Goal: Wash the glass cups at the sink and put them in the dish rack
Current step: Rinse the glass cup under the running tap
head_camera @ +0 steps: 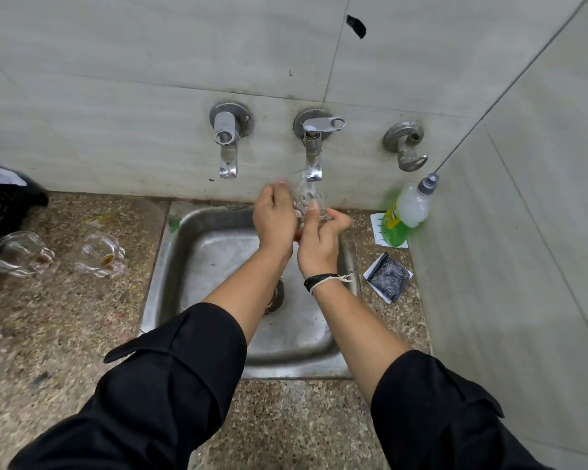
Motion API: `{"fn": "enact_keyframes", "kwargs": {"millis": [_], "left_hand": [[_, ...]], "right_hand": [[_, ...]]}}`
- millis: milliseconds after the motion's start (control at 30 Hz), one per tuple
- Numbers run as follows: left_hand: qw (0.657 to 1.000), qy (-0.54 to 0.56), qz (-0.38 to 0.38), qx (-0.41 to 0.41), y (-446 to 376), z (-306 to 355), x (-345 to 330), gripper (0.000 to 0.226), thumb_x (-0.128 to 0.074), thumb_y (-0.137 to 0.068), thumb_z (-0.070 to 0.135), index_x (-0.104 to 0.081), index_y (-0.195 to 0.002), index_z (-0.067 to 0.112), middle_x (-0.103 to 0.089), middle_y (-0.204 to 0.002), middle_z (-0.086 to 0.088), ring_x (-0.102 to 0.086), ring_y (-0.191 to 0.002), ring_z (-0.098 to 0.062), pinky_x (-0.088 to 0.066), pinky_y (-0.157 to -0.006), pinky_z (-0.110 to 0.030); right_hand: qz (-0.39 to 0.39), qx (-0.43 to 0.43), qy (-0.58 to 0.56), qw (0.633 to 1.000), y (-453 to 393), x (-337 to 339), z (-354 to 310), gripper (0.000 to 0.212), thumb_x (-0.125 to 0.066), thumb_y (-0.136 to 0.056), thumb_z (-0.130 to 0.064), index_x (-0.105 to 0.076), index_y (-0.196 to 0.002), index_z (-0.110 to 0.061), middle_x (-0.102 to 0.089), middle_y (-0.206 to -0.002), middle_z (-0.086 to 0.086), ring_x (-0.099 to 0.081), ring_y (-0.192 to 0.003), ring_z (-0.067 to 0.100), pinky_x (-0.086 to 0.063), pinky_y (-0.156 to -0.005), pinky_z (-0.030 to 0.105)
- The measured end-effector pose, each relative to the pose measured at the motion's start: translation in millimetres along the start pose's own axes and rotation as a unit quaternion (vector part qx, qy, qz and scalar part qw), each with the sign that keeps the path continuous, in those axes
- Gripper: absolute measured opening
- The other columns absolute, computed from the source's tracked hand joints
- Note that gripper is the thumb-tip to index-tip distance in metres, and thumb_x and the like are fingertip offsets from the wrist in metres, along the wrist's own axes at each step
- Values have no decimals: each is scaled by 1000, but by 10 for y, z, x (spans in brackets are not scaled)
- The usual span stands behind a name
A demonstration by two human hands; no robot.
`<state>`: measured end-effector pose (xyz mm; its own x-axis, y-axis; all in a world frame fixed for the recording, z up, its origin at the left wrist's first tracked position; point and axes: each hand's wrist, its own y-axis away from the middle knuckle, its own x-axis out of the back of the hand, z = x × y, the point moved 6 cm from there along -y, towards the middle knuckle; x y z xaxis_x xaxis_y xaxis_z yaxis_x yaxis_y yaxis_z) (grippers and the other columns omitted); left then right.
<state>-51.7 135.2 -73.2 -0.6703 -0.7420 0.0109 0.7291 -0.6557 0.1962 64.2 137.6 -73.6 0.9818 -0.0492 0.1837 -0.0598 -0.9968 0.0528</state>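
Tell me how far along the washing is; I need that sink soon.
Done: nothing visibly; the black rack at the left edge shows no cups in the part in view. In hand: both hands, left and right, hold one glass cup under the running tap. Left: at least two dirty cups, and, lie on the counter.

The yellow label on the green soap bottle [396,228] is too blurred to read

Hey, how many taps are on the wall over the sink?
3: the left tap, the middle tap running onto the glass cup, and the right tap near the corner.
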Motion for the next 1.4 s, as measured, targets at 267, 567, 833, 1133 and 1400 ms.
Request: {"fn": "enact_keyframes", "kwargs": {"millis": [267,567,833,1133,1400], "left_hand": [[992,-33,-124,8,172,-128,-120,25,-36,-107,43,-51,-98,25,-59,-92,-1,-59,-86,-19,-53,-88,-50],[999,-3,-15,35,70,-4,-31,46,-43,-103,35,-50,-61,20,-48,-59,-4,-45,-56,-19,-38,-56,-34],[971,-125,-195,-63,-73,143,50,32,-49,-104,54,-50,-116,24,-60,-118,-4,-64,-100,-15,-50,-79,-20],[969,33,-244,27,-95,104,84,31,-56,-106,24,-60,-77,17,-68,-74,1,-65,-73,-12,-52,-81,-33],[932,277,-118,204,-213,-58,328,28,-57,-105,32,-68,-109,7,-74,-98,-14,-73,-84,-23,-62,-80,-38]], "right_hand": [[16,-27,-1,999,-62,75,57,42,-43,-105,-41,-29,-122,-6,-66,-90,11,-65,-74,16,-51,-68,28],[-2,-23,-10,1000,63,39,82,52,-41,-97,-60,-28,-117,-14,-64,-76,6,-66,-68,23,-56,-69,48],[-100,-63,-89,989,-177,123,-78,26,-51,-104,-32,-34,-108,-13,-52,-78,6,-53,-46,8,-59,-59,36],[-108,1,211,971,-479,-83,-443,29,-34,-103,-32,-52,-100,-10,-66,-105,17,-63,-96,34,-46,-79,34],[-229,204,249,919,-74,-365,-453,52,-39,-104,-24,-35,-153,-11,-43,-149,18,-40,-139,29,-31,-117,37]]}}
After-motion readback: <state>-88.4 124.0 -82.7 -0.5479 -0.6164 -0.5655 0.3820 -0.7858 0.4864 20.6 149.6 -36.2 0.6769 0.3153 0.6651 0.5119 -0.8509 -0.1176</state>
